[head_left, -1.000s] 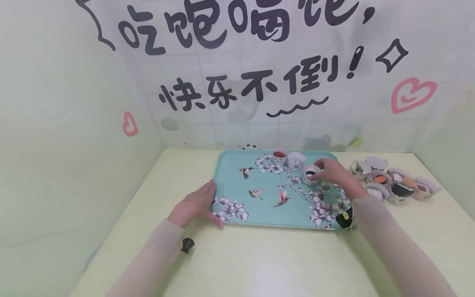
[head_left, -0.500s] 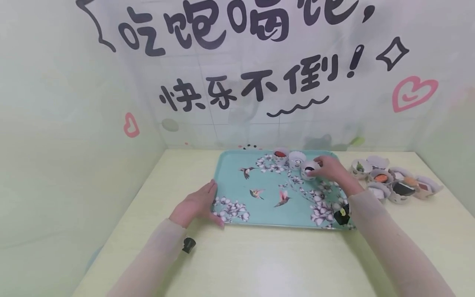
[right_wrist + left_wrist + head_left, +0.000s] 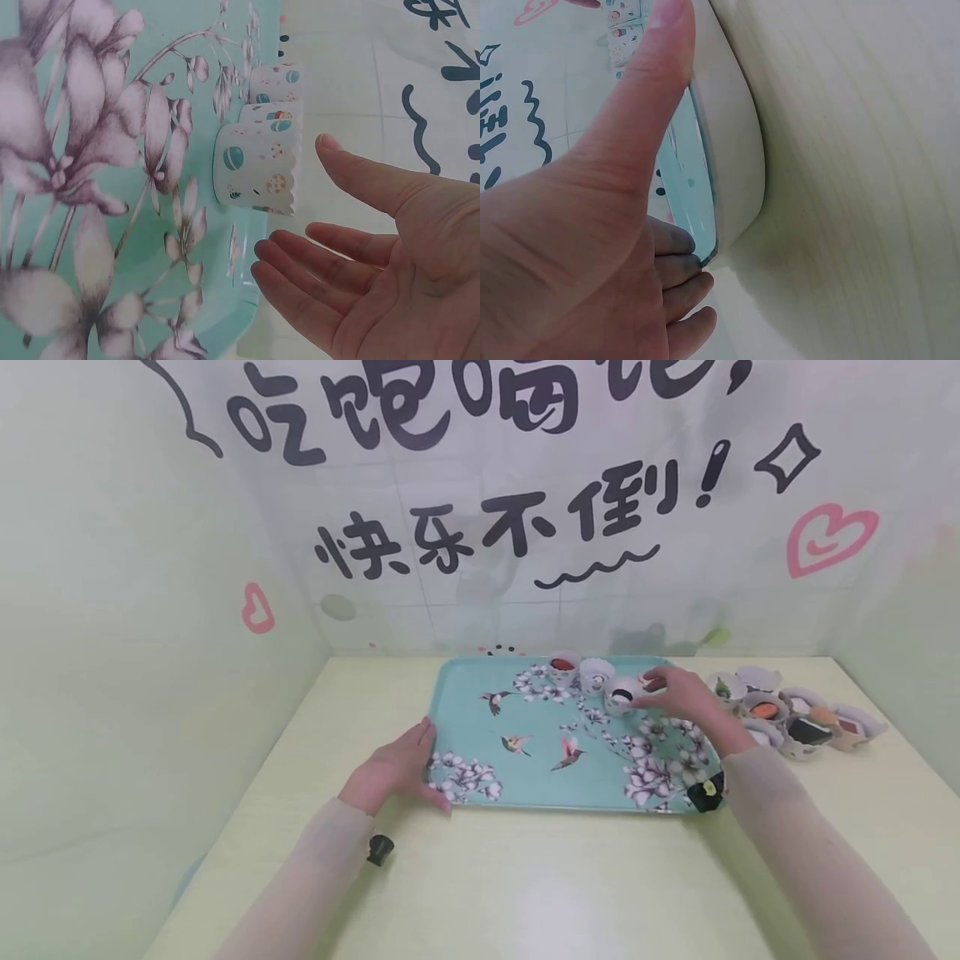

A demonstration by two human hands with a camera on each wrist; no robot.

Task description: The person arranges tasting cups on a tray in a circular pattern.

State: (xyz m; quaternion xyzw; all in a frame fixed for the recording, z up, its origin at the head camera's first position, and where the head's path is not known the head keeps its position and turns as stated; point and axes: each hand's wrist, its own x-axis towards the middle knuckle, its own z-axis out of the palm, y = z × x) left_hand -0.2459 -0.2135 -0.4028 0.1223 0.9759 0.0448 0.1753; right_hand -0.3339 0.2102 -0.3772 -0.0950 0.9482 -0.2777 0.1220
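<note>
A light-blue tray (image 3: 480, 677) with flowers and birds lies on the table. My left hand (image 3: 393, 768) rests against its near left corner, fingers along the side and thumb by the front edge; the left wrist view shows the thumb (image 3: 641, 105) stretched along the rim. Near the tray's back stand three small paper cups in a slanting row: one with something red (image 3: 562, 668), one pale inside (image 3: 596, 677), and one with a black-and-white piece (image 3: 619, 697). Just right of that last cup is my right hand (image 3: 690, 702). In the right wrist view its fingers are spread, apart from the printed cup (image 3: 259, 169).
Right of the tray, several more paper cups stand in a cluster, among them one with an orange piece (image 3: 763, 710) and one with a black block (image 3: 810, 732). A white sheet with large dark lettering (image 3: 517, 522) hangs behind the table (image 3: 525, 885).
The cup with the black-and-white piece moved slightly back and left toward the pale cup, and my right hand let go and drew off right. My left hand stayed at the tray corner.
</note>
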